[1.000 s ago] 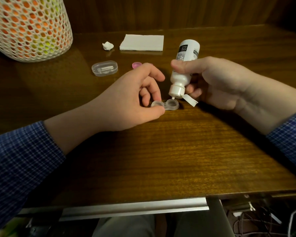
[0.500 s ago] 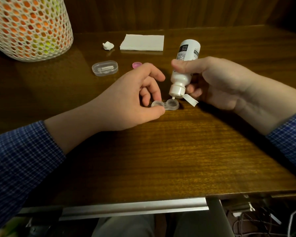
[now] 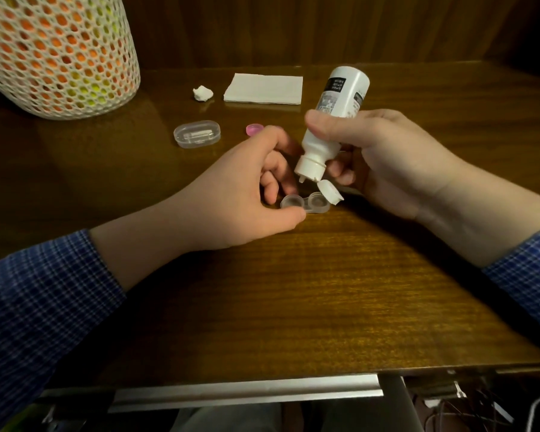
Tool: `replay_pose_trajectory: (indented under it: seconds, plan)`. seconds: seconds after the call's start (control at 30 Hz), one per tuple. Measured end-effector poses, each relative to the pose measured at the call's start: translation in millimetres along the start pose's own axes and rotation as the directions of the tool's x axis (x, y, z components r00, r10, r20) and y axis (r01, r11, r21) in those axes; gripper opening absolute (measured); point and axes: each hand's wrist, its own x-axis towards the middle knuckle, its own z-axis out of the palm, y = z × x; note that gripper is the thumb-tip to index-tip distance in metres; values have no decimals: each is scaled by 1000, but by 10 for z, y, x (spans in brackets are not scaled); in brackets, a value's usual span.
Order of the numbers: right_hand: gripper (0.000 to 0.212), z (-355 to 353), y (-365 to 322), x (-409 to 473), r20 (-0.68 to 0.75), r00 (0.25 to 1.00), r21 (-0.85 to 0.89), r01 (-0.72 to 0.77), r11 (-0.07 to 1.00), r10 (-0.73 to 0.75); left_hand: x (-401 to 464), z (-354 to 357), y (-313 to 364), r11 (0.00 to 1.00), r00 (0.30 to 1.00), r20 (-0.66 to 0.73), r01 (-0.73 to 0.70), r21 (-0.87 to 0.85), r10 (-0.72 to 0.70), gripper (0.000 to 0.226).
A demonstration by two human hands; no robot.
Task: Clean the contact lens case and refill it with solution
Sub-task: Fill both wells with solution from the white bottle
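Contact lens case (image 3: pixel 306 203) lay on the bench (image 3: pixel 293 291), both wells uncapped, directly below the nozzle. The left hand (image 3: pixel 240 194) pinched its left well between thumb and fingertips. The right hand (image 3: pixel 384 157) was wrapped round the solution bottle (image 3: pixel 331 120), tilted nozzle-down, flip cap hanging open just above the right well. Judged light, rigid, small and slick plastic, the case would skid or tip under a nudge; it is best held by the outer rim of one well, clear of the well being filled. A pink cap (image 3: pixel 254 129), a clear oval box (image 3: pixel 197 134), a tissue wad (image 3: pixel 202 93) and a folded napkin (image 3: pixel 263 88) sat farther back, a mesh lamp (image 3: pixel 56 51) at far left. The bench was glossy dark wood, dimly lit, against wood panelling.
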Motion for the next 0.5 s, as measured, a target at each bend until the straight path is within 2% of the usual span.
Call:
replay_pose_trajectory:
  seconds: [0.5]
  plan:
    - [18,22,19,-1,52,998,-47,29,998,-27,-5,10,-5,1000,1000,-17,17,18,-17,67]
